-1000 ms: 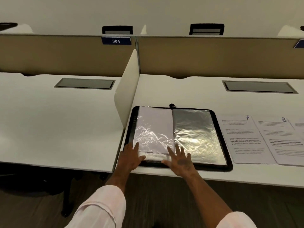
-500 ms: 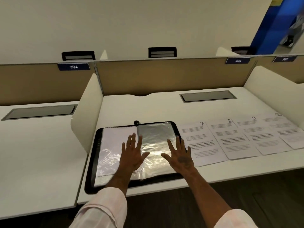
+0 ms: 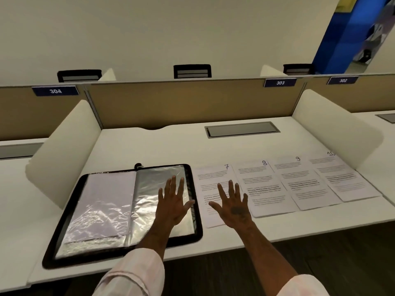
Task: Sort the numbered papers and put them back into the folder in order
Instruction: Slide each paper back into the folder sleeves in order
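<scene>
Soft even indoor light, white glare on folder sleeves [image 3: 100,218] left of the left hand [image 3: 173,202], lines bowing at frame edges, far right background smeared.

Three dark blue plates with white digits stood along the top edge of the tan screen [image 3: 192,103] behind the desks. The left plate [image 3: 55,91] read 304, the middle plate [image 3: 280,82] read 303, and the right plate [image 3: 342,80] read 302. On the desk [image 3: 171,146] four sheets lay in a row, each with a handwritten number in its upper right corner: sheet 7 [image 3: 210,180], just right of it sheet 8 [image 3: 256,178], then sheet 9 [image 3: 299,178], and farthest right sheet 10 [image 3: 337,176], whose number sat at the very top edge, blurred but legible. Each sheet also carried blocks of printed lines, some bold, too small to read.
</scene>
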Demonstrator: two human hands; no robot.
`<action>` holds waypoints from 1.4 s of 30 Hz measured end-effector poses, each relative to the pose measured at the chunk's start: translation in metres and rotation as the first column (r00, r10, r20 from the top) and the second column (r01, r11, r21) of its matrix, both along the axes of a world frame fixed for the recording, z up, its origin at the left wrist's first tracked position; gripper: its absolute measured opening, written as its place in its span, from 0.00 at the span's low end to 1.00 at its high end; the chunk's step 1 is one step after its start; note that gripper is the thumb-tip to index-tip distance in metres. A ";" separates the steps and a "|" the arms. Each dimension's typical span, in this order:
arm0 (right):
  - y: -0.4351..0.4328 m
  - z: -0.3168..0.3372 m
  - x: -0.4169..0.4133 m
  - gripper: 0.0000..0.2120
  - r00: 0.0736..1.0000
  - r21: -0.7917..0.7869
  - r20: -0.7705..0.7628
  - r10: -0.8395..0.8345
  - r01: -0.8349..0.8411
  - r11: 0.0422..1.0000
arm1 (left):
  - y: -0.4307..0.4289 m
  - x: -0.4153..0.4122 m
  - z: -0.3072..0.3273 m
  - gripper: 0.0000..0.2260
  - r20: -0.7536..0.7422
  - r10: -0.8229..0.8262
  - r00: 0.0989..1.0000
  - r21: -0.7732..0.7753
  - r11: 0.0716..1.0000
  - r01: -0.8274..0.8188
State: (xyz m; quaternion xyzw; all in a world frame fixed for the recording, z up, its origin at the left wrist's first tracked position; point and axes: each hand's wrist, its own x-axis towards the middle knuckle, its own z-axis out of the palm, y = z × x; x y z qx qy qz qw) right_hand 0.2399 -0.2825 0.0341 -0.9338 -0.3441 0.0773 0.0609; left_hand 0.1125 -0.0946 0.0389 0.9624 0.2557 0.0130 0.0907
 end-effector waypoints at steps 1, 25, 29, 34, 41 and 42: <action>-0.006 -0.004 0.007 0.45 1.000 0.002 -0.010 -0.007 0.008 1.000 | -0.006 0.006 -0.003 0.45 -0.017 -0.002 1.000 0.003 1.000 0.002; 0.007 -0.076 0.132 0.34 0.990 0.007 0.001 -0.141 0.141 0.990 | -0.012 0.154 -0.077 0.52 -0.216 -0.025 0.976 -0.159 0.987 -0.010; 0.009 -0.083 0.142 0.33 0.992 -0.021 -0.051 -0.111 0.110 0.994 | -0.025 0.162 -0.082 0.56 -0.163 0.049 0.986 -0.183 0.980 -0.079; 0.007 -0.092 0.148 0.35 0.993 -0.094 -0.114 -0.004 -0.006 0.996 | -0.039 0.163 -0.084 0.42 -0.297 0.166 0.940 -0.139 0.967 -0.215; -0.001 -0.114 0.140 0.36 0.987 -0.099 -0.129 0.095 -0.108 0.989 | -0.070 0.166 -0.089 0.41 -0.188 0.439 0.879 -0.160 0.869 -0.468; 0.000 -0.115 0.138 0.36 0.985 -0.102 -0.140 0.101 -0.116 0.988 | -0.076 0.166 -0.091 0.42 -0.172 0.473 0.864 -0.158 0.852 -0.498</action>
